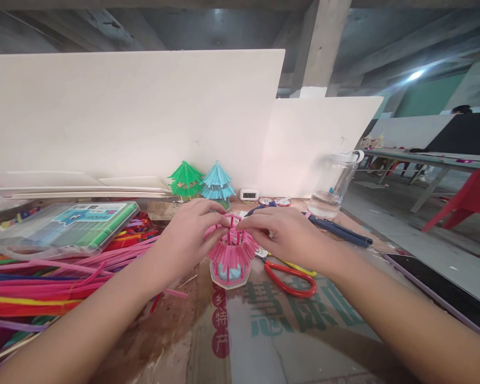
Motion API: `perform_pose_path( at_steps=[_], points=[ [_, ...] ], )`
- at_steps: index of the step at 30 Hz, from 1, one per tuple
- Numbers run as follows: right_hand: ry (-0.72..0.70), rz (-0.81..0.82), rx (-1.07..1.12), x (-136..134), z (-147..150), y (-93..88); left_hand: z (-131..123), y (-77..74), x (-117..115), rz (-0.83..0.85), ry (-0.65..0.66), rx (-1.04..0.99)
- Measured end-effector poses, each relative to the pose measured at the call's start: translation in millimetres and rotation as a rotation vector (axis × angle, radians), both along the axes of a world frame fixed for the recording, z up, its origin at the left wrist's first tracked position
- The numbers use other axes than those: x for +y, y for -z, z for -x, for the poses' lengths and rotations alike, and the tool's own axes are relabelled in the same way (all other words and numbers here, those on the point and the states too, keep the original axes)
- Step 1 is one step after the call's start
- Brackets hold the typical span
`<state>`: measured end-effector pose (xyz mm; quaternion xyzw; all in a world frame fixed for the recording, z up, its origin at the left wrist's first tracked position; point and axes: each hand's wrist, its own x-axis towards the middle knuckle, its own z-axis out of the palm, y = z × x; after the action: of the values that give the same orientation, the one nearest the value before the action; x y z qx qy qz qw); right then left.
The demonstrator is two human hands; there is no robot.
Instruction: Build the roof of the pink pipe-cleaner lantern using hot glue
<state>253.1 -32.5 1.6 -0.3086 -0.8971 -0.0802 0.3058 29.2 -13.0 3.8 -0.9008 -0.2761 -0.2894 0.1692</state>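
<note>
A small pink pipe-cleaner model with a light blue core stands on a pale base in the middle of the table. My left hand pinches its top edge from the left, fingers closed on the pink stems. From the right, my right hand pinches the same top edge, fingertips almost meeting the left ones. A finished green tower and a light blue tower stand behind, against the white board.
Many coloured pipe cleaners lie at the left, under a clear plastic box. Red-handled scissors lie just right of the model. A clear bottle, a dark blue tool, a small clock and a phone sit to the right.
</note>
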Motion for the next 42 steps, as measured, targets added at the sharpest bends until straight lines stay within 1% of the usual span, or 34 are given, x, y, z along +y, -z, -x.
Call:
perform_pose_path(
  at_steps=[10, 17, 25, 32, 42],
  points=[
    [-0.027, -0.017, 0.043, 3.9, 0.6, 5.9, -0.5, 1.0, 0.0, 0.0, 0.004, -0.016],
    [0.009, 0.06, 0.033, 3.0, 2.5, 2.7, 0.7, 0.7, 1.0, 0.004, 0.013, -0.016],
    [0.008, 0.065, 0.064, 0.3, 3.0, 2.0, 3.3, -2.2, -0.3, 0.009, 0.003, -0.038],
    [0.001, 0.061, 0.067, -0.4, 3.2, 1.0, 2.6, -0.8, 0.7, -0.009, -0.001, -0.031],
    [0.006, 0.058, 0.056, 1.5, 3.0, 3.0, -1.2, -0.4, -2.3, 0.032, -0.022, -0.017]
  ],
)
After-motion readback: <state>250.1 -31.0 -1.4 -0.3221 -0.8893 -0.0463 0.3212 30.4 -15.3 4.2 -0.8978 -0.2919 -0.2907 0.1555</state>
